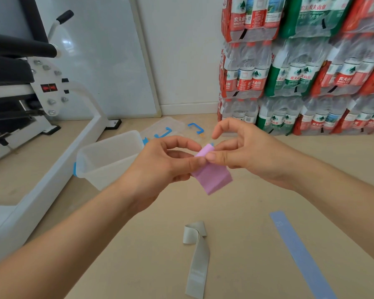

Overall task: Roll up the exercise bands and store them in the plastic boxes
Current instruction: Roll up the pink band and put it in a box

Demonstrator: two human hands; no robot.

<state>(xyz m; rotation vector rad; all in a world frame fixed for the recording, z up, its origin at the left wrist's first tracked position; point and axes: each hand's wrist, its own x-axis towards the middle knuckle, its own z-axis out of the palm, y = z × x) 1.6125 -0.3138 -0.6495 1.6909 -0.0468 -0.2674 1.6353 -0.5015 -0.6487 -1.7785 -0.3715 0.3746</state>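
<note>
Hands meet at mid-frame in the head view, and between them we see the pink band, held above the floor. Our left hand pinches its rolled upper end between thumb and fingers. Our right hand pinches the same end from the other side, forefinger lifted free. A short creased tail hangs below the roll, so we judge the rolling of this band to be well along.

Just left of the hands stands the open plastic box, and two clear lids with blue handles lie beyond it. At the bottom of the frame lie the grey band, one end folded over, and to its right the blue band, flat; both are unrolled.

Next, we reckon, the tail must be wound in tightly. The roll must also be pinched firmly so it does not spring open on the way to the box.
</note>
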